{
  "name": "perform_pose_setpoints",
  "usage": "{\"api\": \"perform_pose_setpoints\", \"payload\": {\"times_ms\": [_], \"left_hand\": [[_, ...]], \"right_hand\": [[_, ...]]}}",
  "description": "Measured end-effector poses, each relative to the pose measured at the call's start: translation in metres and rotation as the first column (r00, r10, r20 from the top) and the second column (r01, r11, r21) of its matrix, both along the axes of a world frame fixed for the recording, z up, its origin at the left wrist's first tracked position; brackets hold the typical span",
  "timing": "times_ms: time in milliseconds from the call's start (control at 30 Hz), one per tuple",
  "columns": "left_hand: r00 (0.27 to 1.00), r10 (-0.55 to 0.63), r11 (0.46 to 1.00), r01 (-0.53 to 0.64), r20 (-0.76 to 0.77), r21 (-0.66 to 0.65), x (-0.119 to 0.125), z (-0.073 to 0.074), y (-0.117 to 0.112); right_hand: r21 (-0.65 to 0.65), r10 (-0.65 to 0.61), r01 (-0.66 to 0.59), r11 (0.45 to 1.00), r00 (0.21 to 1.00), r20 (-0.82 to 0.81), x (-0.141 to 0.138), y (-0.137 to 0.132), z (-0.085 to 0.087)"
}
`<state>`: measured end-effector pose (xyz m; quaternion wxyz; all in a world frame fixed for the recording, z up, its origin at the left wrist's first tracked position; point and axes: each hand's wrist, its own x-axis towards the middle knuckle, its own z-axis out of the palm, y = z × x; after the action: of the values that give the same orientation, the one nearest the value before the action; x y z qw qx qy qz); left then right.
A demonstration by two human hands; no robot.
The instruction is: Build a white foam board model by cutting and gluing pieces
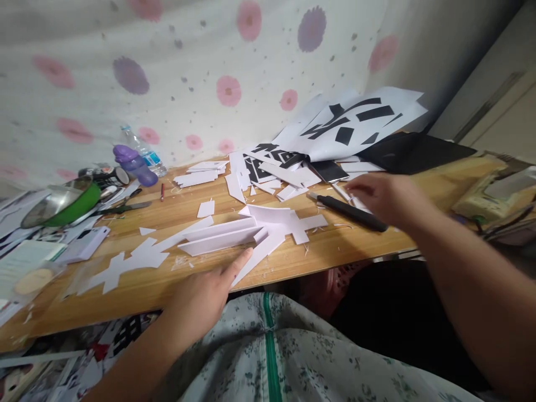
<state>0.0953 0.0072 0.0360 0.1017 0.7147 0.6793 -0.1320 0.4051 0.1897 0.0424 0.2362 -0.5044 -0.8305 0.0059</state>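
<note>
My left hand (pixel 209 287) lies at the table's front edge, its index finger stretched onto a white foam-board assembly (pixel 272 219). That piece has upright strips standing on a flat, branching base, one arm of which passes beside my fingertip. My right hand (pixel 379 195) is raised at the right, fingers drawn together and slightly blurred; whatever they hold is too small to make out. Just below it rests a long black-handled tool (pixel 352 213) with a pale tip, pointing left. A second flat white cutout (pixel 125 265) lies to the left, apart from both hands.
White offcuts (pixel 201 173) and black-patterned sheets (pixel 347 125) are piled along the back. A purple bottle (pixel 136 166), a clear water bottle (pixel 153 159), a green bowl (pixel 73 209) and a knife (pixel 123 208) stand or lie left. A sewing machine (pixel 481 195) is at right.
</note>
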Motion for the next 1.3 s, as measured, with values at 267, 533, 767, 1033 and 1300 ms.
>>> {"api": "perform_pose_setpoints", "payload": {"times_ms": [267, 533, 767, 1033, 1300], "left_hand": [[0.994, -0.046, 0.999, 0.045, -0.096, -0.015, 0.000, 0.000, 0.001], [0.994, -0.035, 0.999, 0.032, -0.101, -0.026, 0.001, 0.000, 0.003], [0.996, -0.011, 1.000, 0.011, -0.087, 0.000, -0.002, -0.002, 0.000], [0.997, -0.043, 0.999, 0.043, -0.060, -0.005, -0.003, -0.003, 0.001], [0.997, -0.044, 0.999, 0.044, -0.062, 0.006, -0.003, -0.003, 0.001]], "right_hand": [[-0.093, -0.203, 0.226, 0.970, 0.956, 0.209, 0.052, 0.000, -0.010], [-0.109, -0.031, 0.075, 0.991, 0.933, 0.357, 0.040, 0.010, -0.029], [-0.160, 0.013, 0.073, 0.984, 0.878, 0.479, -0.005, 0.009, -0.036], [-0.415, -0.116, -0.243, 0.877, 0.731, -0.672, -0.006, -0.027, -0.012], [-0.315, -0.261, -0.691, 0.651, 0.185, -0.947, -0.023, -0.079, -0.004]]}}
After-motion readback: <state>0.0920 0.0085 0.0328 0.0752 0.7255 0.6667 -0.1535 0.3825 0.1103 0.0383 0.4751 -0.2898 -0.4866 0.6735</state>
